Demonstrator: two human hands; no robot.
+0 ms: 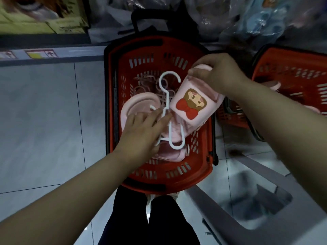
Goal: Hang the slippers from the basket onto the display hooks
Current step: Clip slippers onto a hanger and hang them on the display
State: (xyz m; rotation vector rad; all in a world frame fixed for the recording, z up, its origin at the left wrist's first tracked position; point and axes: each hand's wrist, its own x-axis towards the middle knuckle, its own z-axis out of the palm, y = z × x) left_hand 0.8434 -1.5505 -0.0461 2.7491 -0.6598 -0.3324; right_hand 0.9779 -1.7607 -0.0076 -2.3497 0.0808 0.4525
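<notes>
My right hand (218, 74) grips the heel end of a pink slipper (190, 107) printed with a cartoon girl and a red bow, holding it tilted over the red basket (111, 103). My left hand (141, 132) lays nearly straight fingers on a white hanger (177, 148), beside a second pink slipper (134, 106) lying in the basket. The basket stands on a pale tiled floor (44, 117), with another red basket (292, 68) to its right, a grey bin (276, 175) nearer me, and shelved boxes (39, 16) and plastic bags (265, 16) beyond.
</notes>
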